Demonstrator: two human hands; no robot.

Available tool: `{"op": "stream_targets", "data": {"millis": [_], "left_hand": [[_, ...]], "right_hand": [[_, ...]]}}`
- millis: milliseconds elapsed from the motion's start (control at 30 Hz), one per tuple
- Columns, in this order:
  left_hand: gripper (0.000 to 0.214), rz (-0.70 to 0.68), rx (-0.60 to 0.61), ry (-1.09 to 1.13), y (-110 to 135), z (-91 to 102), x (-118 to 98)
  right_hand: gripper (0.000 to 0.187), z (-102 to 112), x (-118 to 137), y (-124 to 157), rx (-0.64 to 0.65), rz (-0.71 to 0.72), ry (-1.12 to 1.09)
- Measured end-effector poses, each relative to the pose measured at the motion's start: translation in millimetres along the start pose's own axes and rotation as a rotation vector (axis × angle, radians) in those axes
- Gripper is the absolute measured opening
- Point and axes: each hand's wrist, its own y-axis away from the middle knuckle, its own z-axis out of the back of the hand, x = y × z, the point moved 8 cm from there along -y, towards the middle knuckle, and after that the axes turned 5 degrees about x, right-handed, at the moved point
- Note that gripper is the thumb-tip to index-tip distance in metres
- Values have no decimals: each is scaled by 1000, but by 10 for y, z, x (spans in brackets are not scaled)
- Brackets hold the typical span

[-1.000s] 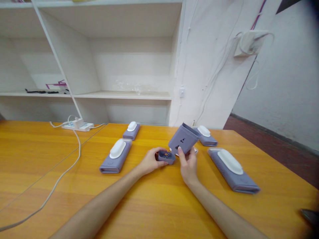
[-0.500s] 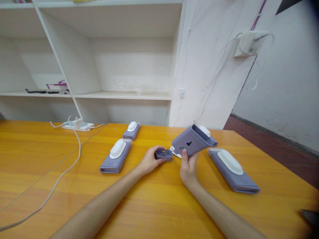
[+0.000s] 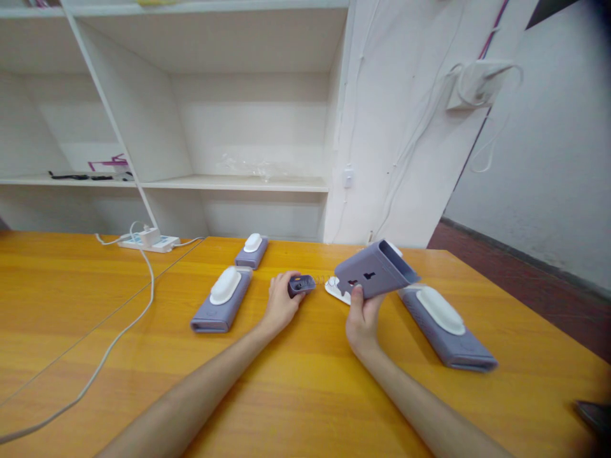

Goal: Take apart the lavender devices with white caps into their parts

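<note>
My left hand grips a small purple plastic end piece with a hollow, dark inside. A thin, spring-like coil stretches from it toward the larger part on the right. Fingers of my right hand are wrapped round a purple plastic housing, tilted up off the table, with an open end and dark cutouts in its face. A white oval piece shows under the housing's left end; whether it is attached cannot be seen.
Similar purple devices with white oval tops lie on the wooden table: two at left, front and back, and one at right. Another is partly hidden behind the housing. A power strip and white cable lie left; a dark object sits lower right.
My left hand has drawn the end piece left, away from the housing, and the coil between them is stretched longer. The housing has shifted slightly right.
</note>
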Motion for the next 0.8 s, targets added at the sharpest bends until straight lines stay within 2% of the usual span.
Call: {"op": "stream_targets", "data": {"millis": [200,400,600,800], "left_hand": [[37,65,-85,-91,-9,76,78],[38,154,-116,-13,-25,93,207],[42,221,-123,61,-14,95,263],[51,257,-105,101,9,83,280]], "right_hand": [[54,34,14,-27,-25,5,5],[41,41,-41,-69,-39,-47,1],[39,-35,4,-69,66,-75,89],[47,-81,49,-40,126,-38,154]]}}
